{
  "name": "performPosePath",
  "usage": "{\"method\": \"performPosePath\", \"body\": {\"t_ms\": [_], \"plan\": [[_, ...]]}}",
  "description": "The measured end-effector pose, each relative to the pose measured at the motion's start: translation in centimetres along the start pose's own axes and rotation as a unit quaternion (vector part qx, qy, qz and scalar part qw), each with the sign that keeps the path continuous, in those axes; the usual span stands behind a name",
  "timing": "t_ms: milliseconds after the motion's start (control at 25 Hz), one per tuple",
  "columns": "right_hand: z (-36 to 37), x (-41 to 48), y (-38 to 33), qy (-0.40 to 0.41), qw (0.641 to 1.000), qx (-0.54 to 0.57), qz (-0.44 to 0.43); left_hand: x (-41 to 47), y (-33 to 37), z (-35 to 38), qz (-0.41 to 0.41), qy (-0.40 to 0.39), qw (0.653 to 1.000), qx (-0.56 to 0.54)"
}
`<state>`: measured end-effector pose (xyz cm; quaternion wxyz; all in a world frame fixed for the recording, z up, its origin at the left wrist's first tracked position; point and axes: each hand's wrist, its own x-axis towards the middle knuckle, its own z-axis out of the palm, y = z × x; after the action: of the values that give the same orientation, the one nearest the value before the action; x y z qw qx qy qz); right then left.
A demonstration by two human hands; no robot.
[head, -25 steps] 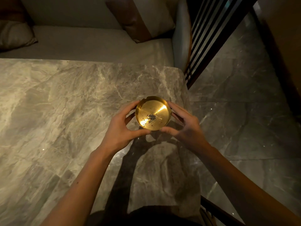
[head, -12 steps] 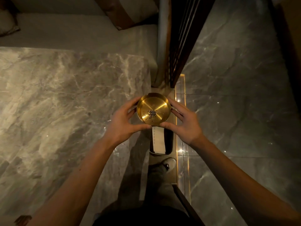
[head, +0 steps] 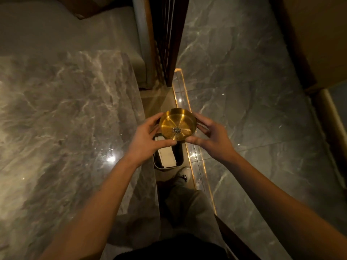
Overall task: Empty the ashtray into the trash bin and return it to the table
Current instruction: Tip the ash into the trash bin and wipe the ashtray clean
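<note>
A round brass ashtray (head: pixel 177 124) with a small heap of grey ash (head: pixel 176 130) in its middle is held level in the air between both hands. My left hand (head: pixel 146 139) grips its left rim and my right hand (head: pixel 210 136) grips its right rim. Directly below it on the floor stands a dark trash bin (head: pixel 179 162) with a pale rectangular thing (head: pixel 166 157) inside; the hands and ashtray hide the bin's far part. The grey marble table (head: pixel 65 128) lies to the left, its right edge next to the bin.
A grey sofa seat (head: pixel 65 29) runs behind the table. A dark slatted screen (head: pixel 167 40) stands beyond the bin. A lit strip (head: pixel 187 102) edges the polished marble floor (head: pixel 253 91) on the right. My shoe (head: pixel 184 174) and leg are just in front of the bin.
Both hands carried the ashtray rightward off the table, and it now hangs over the trash bin. The view swung right, bringing the bin and floor into sight.
</note>
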<state>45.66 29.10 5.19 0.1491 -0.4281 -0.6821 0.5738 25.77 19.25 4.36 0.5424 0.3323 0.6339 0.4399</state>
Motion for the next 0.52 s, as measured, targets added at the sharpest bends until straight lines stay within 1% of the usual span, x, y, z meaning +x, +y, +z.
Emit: {"method": "performPosePath", "body": {"t_ms": [80,200,320,400,520], "plan": [[-0.2,0.2,1.7,-0.009,1.000,0.014,0.025,0.6,-1.7,0.9,-0.031,0.001,0.999,-0.019],[-0.8,0.9,4.3,-0.036,0.997,0.039,0.061,1.5,-4.3,2.5,-0.073,0.026,0.997,-0.031],[-1.8,2.1,7.3,-0.083,0.992,0.055,0.082,2.3,-6.7,4.9,-0.103,0.054,0.993,-0.038],[-2.6,2.8,9.5,-0.103,0.988,0.062,0.100,2.8,-7.9,6.4,-0.125,0.075,0.988,-0.045],[-3.5,3.7,12.7,-0.122,0.983,0.068,0.117,4.1,-9.9,8.2,-0.153,0.084,0.983,-0.057]]}}
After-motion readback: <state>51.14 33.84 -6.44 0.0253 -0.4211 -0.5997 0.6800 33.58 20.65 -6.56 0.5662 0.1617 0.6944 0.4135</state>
